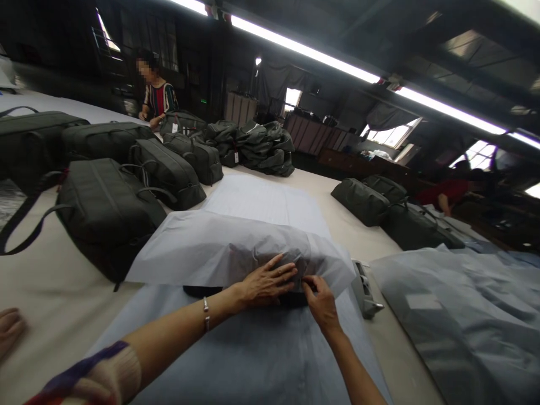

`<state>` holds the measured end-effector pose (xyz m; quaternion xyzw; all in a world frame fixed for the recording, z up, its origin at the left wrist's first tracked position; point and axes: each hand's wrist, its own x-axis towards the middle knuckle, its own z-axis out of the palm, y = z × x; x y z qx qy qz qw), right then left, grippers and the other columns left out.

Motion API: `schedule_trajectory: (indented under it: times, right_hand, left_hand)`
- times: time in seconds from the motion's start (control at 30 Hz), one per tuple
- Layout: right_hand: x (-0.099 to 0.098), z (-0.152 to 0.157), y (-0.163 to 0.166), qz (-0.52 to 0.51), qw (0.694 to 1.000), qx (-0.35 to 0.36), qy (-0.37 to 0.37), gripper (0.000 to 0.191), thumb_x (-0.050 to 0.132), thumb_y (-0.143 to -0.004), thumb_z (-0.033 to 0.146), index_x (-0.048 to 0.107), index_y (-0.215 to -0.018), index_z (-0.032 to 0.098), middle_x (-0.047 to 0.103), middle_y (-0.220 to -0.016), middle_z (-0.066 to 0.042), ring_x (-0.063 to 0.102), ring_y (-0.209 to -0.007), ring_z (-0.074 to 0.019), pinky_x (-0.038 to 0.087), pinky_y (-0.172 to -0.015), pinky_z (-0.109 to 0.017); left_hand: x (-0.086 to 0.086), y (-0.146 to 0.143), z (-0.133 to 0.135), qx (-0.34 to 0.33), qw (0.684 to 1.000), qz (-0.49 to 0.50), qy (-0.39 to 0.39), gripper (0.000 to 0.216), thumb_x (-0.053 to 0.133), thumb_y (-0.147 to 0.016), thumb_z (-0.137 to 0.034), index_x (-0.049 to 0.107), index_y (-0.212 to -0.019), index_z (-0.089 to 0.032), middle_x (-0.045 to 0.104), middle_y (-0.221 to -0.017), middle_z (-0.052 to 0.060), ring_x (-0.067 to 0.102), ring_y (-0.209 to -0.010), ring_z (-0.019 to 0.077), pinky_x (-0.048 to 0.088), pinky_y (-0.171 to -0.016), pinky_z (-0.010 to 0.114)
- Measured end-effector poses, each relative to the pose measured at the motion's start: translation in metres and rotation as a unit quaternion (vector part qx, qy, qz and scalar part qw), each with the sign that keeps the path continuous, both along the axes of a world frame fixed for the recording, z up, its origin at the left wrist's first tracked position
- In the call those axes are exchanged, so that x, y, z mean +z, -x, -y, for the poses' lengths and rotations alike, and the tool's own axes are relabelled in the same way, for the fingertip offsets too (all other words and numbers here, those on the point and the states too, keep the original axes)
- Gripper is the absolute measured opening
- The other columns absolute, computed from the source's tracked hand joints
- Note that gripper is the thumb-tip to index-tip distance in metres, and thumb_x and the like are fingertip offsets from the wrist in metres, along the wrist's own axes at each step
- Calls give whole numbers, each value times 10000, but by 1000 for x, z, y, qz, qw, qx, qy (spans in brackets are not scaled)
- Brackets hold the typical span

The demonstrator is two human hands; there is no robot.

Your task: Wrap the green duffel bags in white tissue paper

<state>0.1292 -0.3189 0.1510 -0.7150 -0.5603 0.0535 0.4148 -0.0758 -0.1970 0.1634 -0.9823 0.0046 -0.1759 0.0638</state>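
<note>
A whitish translucent sheet point(185, 247) lies over a dark object point(295, 300), whose lower edge shows beneath it; its kind is mostly hidden. My left hand point(266, 284) rests flat on the sheet's near edge, fingers stretched out. Just to its right, my right hand point(321, 302) pinches the edge of the same sheet between thumb and fingers. Under both hands, more pale translucent sheeting point(253, 349) covers the table. A grey tool point(366, 292), partly hidden, stands beside the sheet's right end.
Several dark green bags point(109, 208) stand along the left, with a heap of them point(265, 143) farther back. More bags point(367, 199) and translucent sheeting point(472, 315) lie to the right. A person point(158, 95) works across the table; another person's hand point(10, 331) shows at the left edge.
</note>
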Motion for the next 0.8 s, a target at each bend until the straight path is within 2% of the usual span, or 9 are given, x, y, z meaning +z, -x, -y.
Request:
schedule_trajectory:
  times: [0.17, 0.3, 0.4, 0.47, 0.57, 0.67, 0.7, 0.73, 0.8]
  right_hand:
    - [1, -7, -4, 6, 999, 14, 37, 287, 530, -844, 472, 639, -781, 214, 666, -764, -52, 608, -724, -209, 479, -726, -347]
    - [5, -6, -5, 7, 997, 15, 70, 248, 559, -834, 459, 621, -786, 223, 666, -761, -34, 601, -717, -203, 446, -726, -340]
    - [0, 7, -4, 2, 995, 17, 98, 247, 578, -833, 463, 608, -768, 226, 654, -751, -25, 591, -714, -194, 433, -732, -331]
    - [-7, 29, 0, -5, 992, 26, 121, 263, 582, -835, 478, 613, -771, 225, 652, -758, -27, 588, -726, -192, 433, -748, -329]
    - [-24, 85, 11, -22, 984, 57, 168, 290, 591, -830, 505, 640, -774, 225, 667, -766, -31, 599, -732, -188, 444, -748, -317]
    - [-53, 167, 26, -67, 962, 75, 254, 352, 594, -818, 550, 652, -699, 224, 659, -675, -21, 596, -647, -176, 450, -667, -300]
    - [-66, 197, 30, -115, 942, 54, 311, 396, 591, -809, 582, 642, -658, 220, 639, -620, -16, 584, -604, -170, 444, -631, -296]
    - [-81, 227, 32, -180, 906, 20, 383, 449, 580, -807, 615, 623, -614, 212, 618, -574, -18, 583, -580, -171, 443, -604, -294]
    - [-111, 283, 29, -346, 784, -67, 510, 499, 666, -704, 677, 623, -601, 190, 614, -528, -36, 600, -522, -194, 443, -525, -301]
  left_hand:
    - [-2, 9, 10, -28, 999, -15, 16, 455, 614, -930, -375, 525, -1339, -197, 378, -1533, 136, 254, -1459, 265, 126, -1212, 526]
    - [-6, 36, 33, -45, 993, 38, 98, 356, 573, -959, -297, 553, -1297, -191, 467, -1473, 130, 348, -1413, 261, 164, -1200, 507]
    - [-21, 71, 63, 24, 968, 105, 226, 221, 541, -973, -280, 628, -1158, -196, 626, -1281, 101, 530, -1240, 232, 349, -1104, 406]
    - [-40, 101, 90, 117, 927, 135, 329, 184, 502, -988, -281, 660, -1031, -198, 683, -1095, 80, 613, -1036, 202, 447, -946, 324]
    - [-80, 156, 143, 280, 814, 140, 490, 292, 470, -987, -372, 647, -838, -193, 655, -815, 42, 606, -786, 180, 463, -754, 275]
    - [-127, 217, 211, 380, 639, 58, 666, 432, 480, -938, -530, 604, -706, -188, 596, -657, 9, 566, -648, 173, 446, -630, 259]
    - [-143, 236, 235, 397, 574, 26, 715, 483, 508, -897, -600, 598, -670, -183, 595, -633, 14, 568, -632, 181, 449, -615, 267]
    - [-157, 253, 256, 414, 502, -2, 759, 533, 560, -825, -677, 601, -645, -177, 592, -600, 23, 569, -603, 194, 455, -590, 281]
    - [-181, 275, 292, 467, 318, 23, 824, 575, 676, -685, -737, 663, -771, -169, 668, -733, 71, 635, -701, 252, 508, -625, 326]
